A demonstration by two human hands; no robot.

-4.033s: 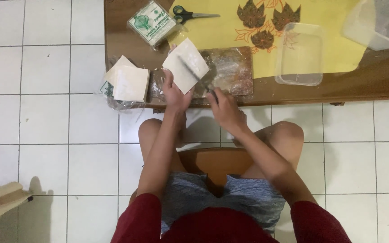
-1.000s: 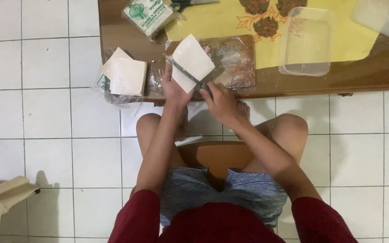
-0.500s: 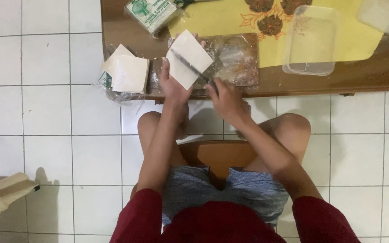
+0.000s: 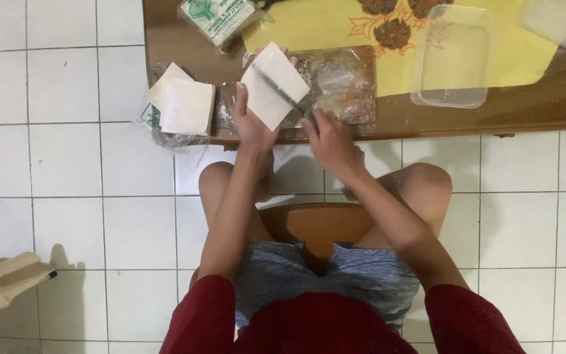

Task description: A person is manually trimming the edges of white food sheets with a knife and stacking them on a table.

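A stack of pale square dough sheets (image 4: 266, 92) lies turned like a diamond on a floured wooden board (image 4: 348, 82). My left hand (image 4: 251, 121) presses flat on the lower left part of the stack. My right hand (image 4: 330, 141) grips the handle of a knife (image 4: 282, 92) whose blade lies diagonally across the sheets. A second pile of the same sheets (image 4: 183, 105) rests on clear plastic at the table's left end.
A low brown table (image 4: 440, 121) carries a yellow mat with leaf prints (image 4: 519, 49), a clear plastic container (image 4: 452, 59), a lid (image 4: 555, 23) at the far right, and a green-and-white packet (image 4: 216, 19). I sit on a wooden stool (image 4: 316, 226) over white floor tiles.
The knife blade has moved onto the sheet stack and now lies across it. My left hand stays pressed on the sheets. The view shifted slightly.
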